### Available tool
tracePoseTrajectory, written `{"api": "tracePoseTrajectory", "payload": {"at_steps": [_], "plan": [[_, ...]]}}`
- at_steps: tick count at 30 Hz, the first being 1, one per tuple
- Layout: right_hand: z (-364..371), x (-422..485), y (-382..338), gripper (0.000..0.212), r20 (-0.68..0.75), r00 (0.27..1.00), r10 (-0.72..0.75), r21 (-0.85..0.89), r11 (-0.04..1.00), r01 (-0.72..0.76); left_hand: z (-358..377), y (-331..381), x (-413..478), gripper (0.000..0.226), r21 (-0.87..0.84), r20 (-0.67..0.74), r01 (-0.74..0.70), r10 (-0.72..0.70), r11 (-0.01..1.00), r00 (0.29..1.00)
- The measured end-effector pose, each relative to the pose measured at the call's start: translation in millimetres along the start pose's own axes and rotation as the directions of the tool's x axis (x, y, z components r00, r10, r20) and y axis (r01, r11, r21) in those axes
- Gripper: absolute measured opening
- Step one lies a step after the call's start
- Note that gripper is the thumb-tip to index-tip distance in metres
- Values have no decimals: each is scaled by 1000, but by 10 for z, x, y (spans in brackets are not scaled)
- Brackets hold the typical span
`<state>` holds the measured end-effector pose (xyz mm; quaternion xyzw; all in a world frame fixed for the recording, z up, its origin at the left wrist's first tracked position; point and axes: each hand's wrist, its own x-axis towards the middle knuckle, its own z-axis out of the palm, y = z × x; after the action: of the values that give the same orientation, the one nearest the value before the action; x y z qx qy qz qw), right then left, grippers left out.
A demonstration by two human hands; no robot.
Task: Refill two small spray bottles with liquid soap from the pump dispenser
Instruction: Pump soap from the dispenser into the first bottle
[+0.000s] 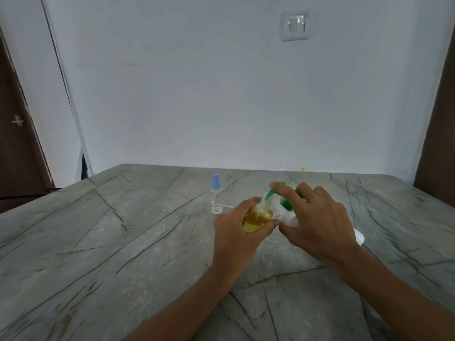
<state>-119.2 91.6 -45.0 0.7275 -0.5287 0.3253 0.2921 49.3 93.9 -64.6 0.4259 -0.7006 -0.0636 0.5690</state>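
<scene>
Most of the white plastic pump dispenser (pixel 290 219) is hidden behind the right grip (pixel 317 222). Its fingers curl round the body and the forefinger lies on top of the green pump head (pixel 285 205). A white sliver shows past the right wrist (part of the same dispenser or not, I cannot tell).

The left grip (pixel 235 226) wraps the small clear bottle of yellow liquid (pixel 257 219), thumb in front and fingers behind, so its lower end is covered. I cannot tell whether it rests on the bench. It is held right beside the dispenser, and the green spout meets its neck, though blur makes the mouth hard to read.

Behind them, apart from both grips, a second small clear spray bottle with a pale blue cap (pixel 215 190) stands upright on the grey veined stone bench (pixel 123 242). A thin white loop and tube (pixel 218 209) lies at its foot, and what it is stays unclear. A white switch plate (pixel 295 25) sits on the pale wall. A dark brown door (pixel 17 148) is cut off at the left edge.
</scene>
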Motion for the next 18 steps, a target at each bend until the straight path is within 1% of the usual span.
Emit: {"api": "tracePoseTrajectory", "payload": {"at_steps": [5, 7, 12, 18], "plan": [[27, 11, -16, 108, 8, 1000, -3, -26, 1000, 4, -7, -23, 9, 56, 10, -15, 39, -39, 999, 999], [36, 7, -14, 111, 14, 1000, -8, -29, 1000, 8, -7, -27, 8, 56, 0, -15, 45, -45, 999, 999], [13, 11, -16, 101, -10, 1000, -11, -27, 1000, 10, 5, -36, 10, 57, 3, -14, 47, -47, 999, 999], [8, 15, -27, 100, 13, 1000, -3, -31, 1000, 4, 1, -20, 18, 58, -3, -12, 57, -57, 998, 998]]}}
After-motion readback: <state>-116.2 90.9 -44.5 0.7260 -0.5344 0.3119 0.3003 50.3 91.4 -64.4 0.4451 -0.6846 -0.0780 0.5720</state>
